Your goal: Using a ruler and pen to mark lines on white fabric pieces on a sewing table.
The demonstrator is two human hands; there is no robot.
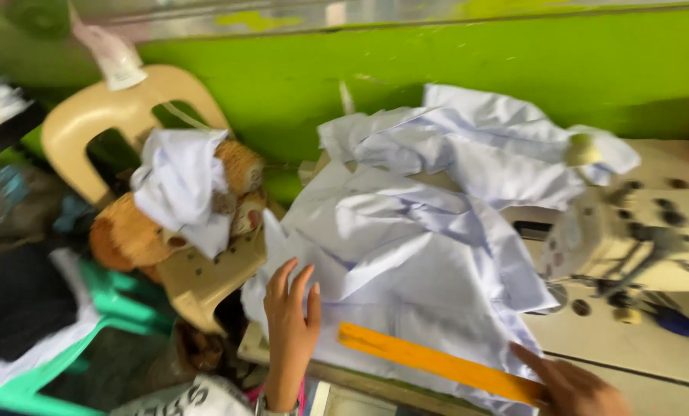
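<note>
Green wall behind; white cloth (406,254) lies spread, left hand (290,323) flat on it, right hand (575,389) pressing orange ruler (437,358), nothing marked yet.

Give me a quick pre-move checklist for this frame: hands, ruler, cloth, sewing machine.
1. Left hand flat on the white cloth: ok.
2. Right hand pressing the orange ruler at its near end: ok.
3. Ruler lying flat on the cloth: ok.
4. Cloth smooth under the ruler: cannot tell, frame blurred.
5. Sewing machine apart from both hands: ok.
6. Cloth free of the machine: not ok, part is draped over it.
</note>
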